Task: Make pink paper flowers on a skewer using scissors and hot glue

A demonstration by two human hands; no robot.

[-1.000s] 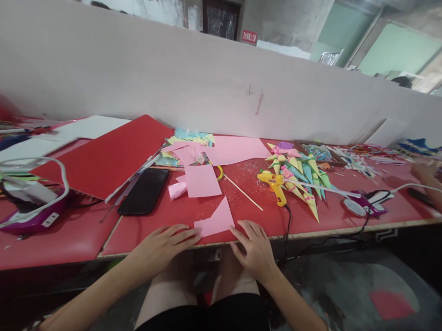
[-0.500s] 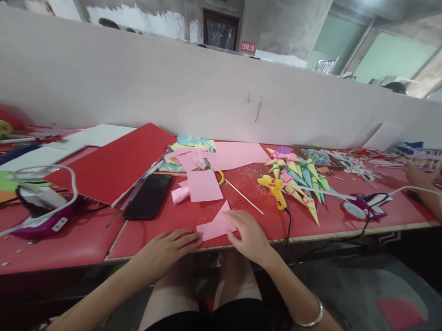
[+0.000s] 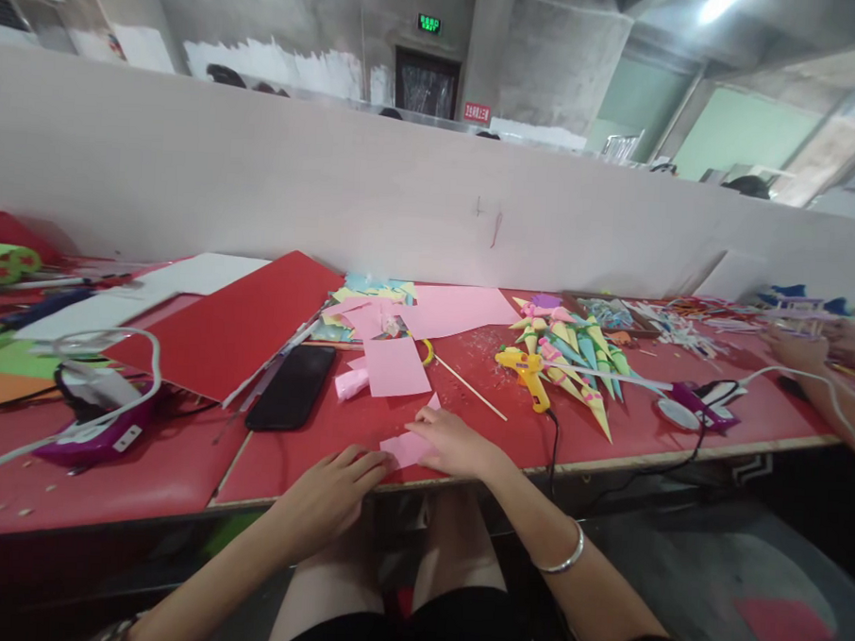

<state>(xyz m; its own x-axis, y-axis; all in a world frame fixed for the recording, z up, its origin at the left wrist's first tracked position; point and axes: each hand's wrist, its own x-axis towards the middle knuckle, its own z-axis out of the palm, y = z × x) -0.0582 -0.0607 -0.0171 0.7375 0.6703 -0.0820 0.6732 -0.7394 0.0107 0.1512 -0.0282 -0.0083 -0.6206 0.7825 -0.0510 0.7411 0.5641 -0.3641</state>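
Observation:
A small piece of folded pink paper point(image 3: 402, 449) lies flat at the table's front edge, a pointed corner of it rising behind my fingers. My left hand point(image 3: 341, 485) holds down its left corner with bent fingers; the thumb is hidden. Lying across the right part of the paper, my right hand point(image 3: 451, 442) has its fingers closed together and presses the sheet to the table. Just beyond, a pink square of paper point(image 3: 397, 367) rests beside a small pink roll point(image 3: 352, 381).
A black phone point(image 3: 291, 387) lies left, near a red sheet point(image 3: 239, 326) and a purple power strip point(image 3: 103, 429). On the right are a yellow glue gun point(image 3: 528, 377), a thin stick point(image 3: 471, 383) and several paper cones point(image 3: 594, 403). Another person's hand point(image 3: 798, 351) works at far right.
My right hand has slid left over the pink paper and covers more of it. My left hand stays at the left corner. The view has tilted up slightly.

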